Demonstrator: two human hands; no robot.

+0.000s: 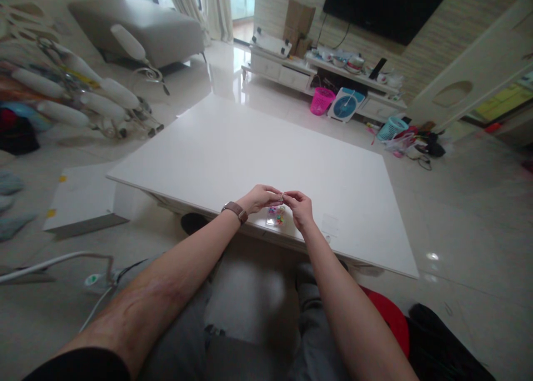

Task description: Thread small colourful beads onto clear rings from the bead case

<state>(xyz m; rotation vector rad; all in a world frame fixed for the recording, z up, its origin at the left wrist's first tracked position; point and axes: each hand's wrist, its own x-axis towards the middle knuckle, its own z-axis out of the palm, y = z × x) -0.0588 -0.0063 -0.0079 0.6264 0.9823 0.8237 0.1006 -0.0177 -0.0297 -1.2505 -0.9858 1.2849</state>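
Note:
My left hand (261, 197), with a brown watch (235, 210) on its wrist, is closed in a pinch over the front edge of the white table (291, 153). My right hand (300, 207) is pinched too, its fingertips meeting those of my left hand. Something tiny seems to sit between the fingertips, too small to name. Just below the hands, a small clear box (275, 216) with colourful little pieces lies on the tabletop. To the right of my right hand is a faint transparent square (330, 225), with a small round thing (328, 239) near the table edge.
A white box (83, 197) stands on the floor to the left of the table. Beyond the table are a pink basket (322, 100), a blue fan (345, 104) and a low cabinet (283, 73). Something red (387, 314) lies beside my right forearm.

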